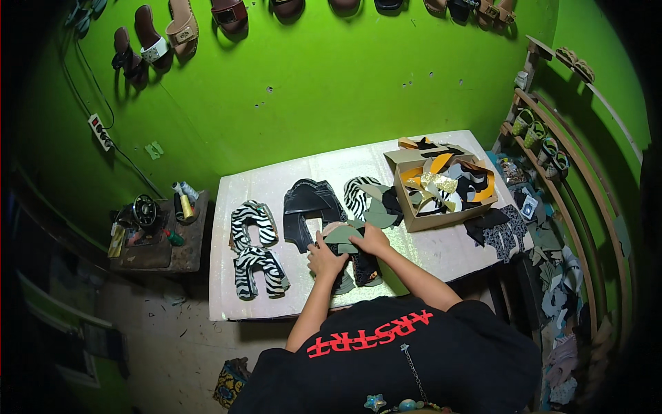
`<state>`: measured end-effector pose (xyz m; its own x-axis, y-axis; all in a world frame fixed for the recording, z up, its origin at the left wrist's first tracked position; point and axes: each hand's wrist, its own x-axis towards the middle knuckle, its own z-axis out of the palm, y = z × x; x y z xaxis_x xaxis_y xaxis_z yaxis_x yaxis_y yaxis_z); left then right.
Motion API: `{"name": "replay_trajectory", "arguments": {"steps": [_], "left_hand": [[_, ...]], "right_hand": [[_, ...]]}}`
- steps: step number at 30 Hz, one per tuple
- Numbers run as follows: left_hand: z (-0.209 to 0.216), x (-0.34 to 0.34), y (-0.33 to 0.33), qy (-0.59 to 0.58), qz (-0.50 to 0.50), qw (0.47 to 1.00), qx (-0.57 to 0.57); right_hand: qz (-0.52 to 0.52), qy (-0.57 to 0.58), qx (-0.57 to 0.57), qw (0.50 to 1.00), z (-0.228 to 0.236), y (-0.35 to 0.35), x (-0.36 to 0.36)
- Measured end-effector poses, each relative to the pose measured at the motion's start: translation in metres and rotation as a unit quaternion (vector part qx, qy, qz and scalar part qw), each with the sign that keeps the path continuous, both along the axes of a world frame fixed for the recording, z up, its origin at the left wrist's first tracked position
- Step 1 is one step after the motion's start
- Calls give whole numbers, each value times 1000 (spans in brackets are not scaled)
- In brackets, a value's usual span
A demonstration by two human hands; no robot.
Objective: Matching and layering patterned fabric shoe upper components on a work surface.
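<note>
Over the near middle of the table, my left hand [325,259] and my right hand [372,240] grip opposite sides of a small bunch of grey-green cut pieces [343,237], apparently sandal uppers. Fingers of both hands are bent around its edges. Under and just in front of it lie dark cut pieces [367,269], partly covered by my hands. A stack of black curved pieces [308,201] is beyond my left hand. Farther left are two stacks of zebra-striped curved pieces [253,228]. Zebra and grey-green pieces [372,203] overlap beyond my right hand.
A cardboard box [441,219] full of mixed offcuts stands at the table's [276,309] back right. Speckled scraps [507,234] hang near the right edge. A sewing machine [145,210] sits on a side table at left. Wooden racks [572,186] with sandals line the right wall.
</note>
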<state>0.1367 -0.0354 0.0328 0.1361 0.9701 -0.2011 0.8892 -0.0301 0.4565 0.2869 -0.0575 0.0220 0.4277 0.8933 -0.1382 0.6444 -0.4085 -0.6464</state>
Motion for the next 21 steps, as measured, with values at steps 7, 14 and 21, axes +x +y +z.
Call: {"name": "replay_trajectory", "arguments": {"steps": [7,14,21], "left_hand": [[-5,-5,10,2,-14,1000,-23],[-17,-4,23,-33,-106,993,27],[-11,3,20,-38,-89,995,5]], "right_hand": [[47,33,50,997,-5,1,7],[59,-12,42,997,-18,4,11],[40,4,67,997,-11,10,28]]}}
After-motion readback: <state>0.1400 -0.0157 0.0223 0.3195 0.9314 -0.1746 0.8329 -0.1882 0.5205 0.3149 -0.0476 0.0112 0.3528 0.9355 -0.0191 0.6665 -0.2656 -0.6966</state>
